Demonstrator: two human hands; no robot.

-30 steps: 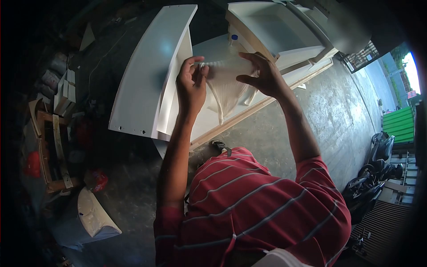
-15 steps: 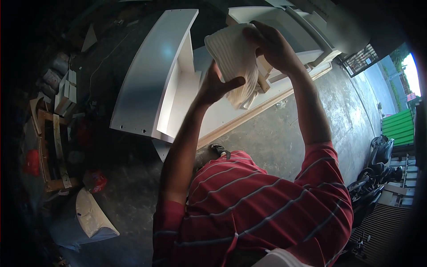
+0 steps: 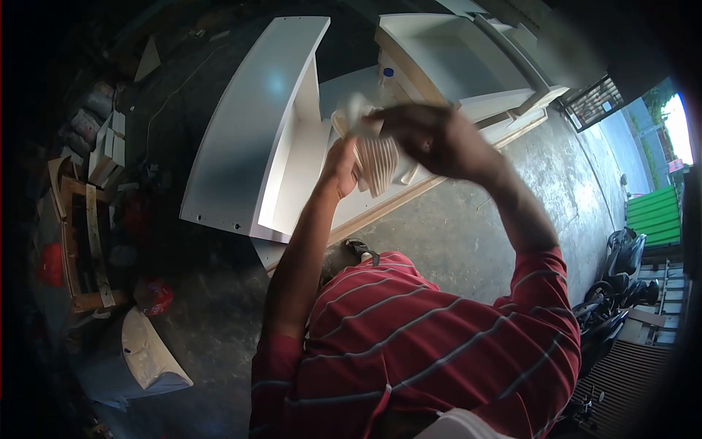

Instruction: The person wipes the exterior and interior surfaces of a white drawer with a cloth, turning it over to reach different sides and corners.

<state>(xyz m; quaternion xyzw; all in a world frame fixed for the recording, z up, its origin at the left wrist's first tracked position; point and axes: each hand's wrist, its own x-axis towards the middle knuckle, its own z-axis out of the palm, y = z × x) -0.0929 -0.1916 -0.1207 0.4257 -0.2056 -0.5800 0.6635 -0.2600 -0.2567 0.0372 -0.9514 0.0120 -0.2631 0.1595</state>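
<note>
A bunched, ribbed off-white cloth (image 3: pixel 376 162) hangs over the white furniture. My left hand (image 3: pixel 341 167) grips it from the left side. At the cloth's upper right is my right hand (image 3: pixel 431 139), blurred by motion, its fingers pointing left towards the top of the cloth; whether they hold it cannot be made out. Behind the hands, a clear bottle with a blue cap (image 3: pixel 388 73) stands by a wooden edge. A tall white curved panel unit (image 3: pixel 252 124) is to the left of the cloth.
White open boxes (image 3: pixel 457 58) stand at the upper right. A wooden frame (image 3: pixel 91 241) and a red bag (image 3: pixel 155 296) lie at the left. A curved piece (image 3: pixel 150 351) is at the lower left. Motorcycles (image 3: pixel 621 278) stand at the right.
The cloth has come down and is more bunched. My right hand has moved lower, and my left hand has closed round the cloth. The blue-capped bottle has come into view.
</note>
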